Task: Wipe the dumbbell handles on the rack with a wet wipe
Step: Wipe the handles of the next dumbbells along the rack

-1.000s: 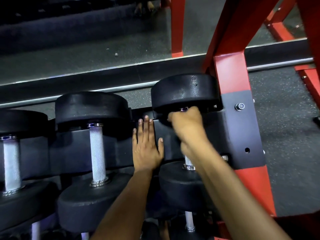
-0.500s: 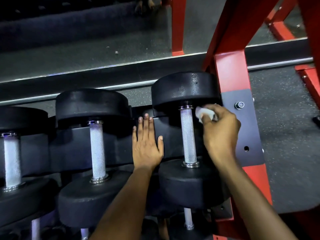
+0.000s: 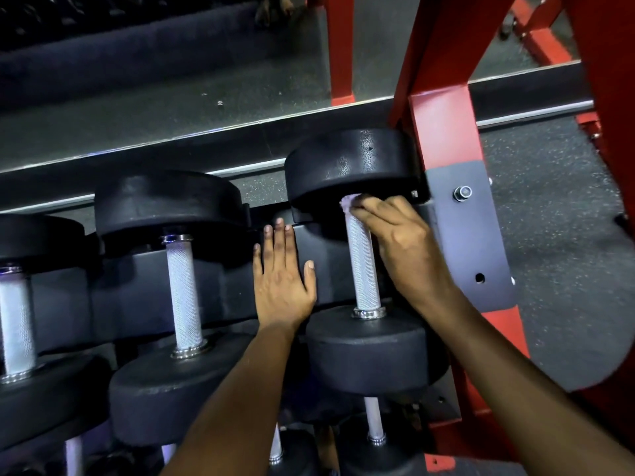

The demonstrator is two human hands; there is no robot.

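Note:
Black dumbbells with knurled silver handles lie across the black rack tray. My right hand holds a small white wet wipe against the top of the rightmost dumbbell's handle, just under its far head. Most of the wipe is hidden by my fingers. My left hand rests flat, fingers straight, on the tray between that dumbbell and the middle dumbbell's handle.
A third dumbbell handle shows at the left edge. More dumbbells sit on a lower tier. The red rack upright with a grey bolted plate stands just right of my right hand. A mirror lies behind.
My right hand moved left from beside the handle back onto its top end, pressing the wipe there. My left hand has stayed flat on the tray.

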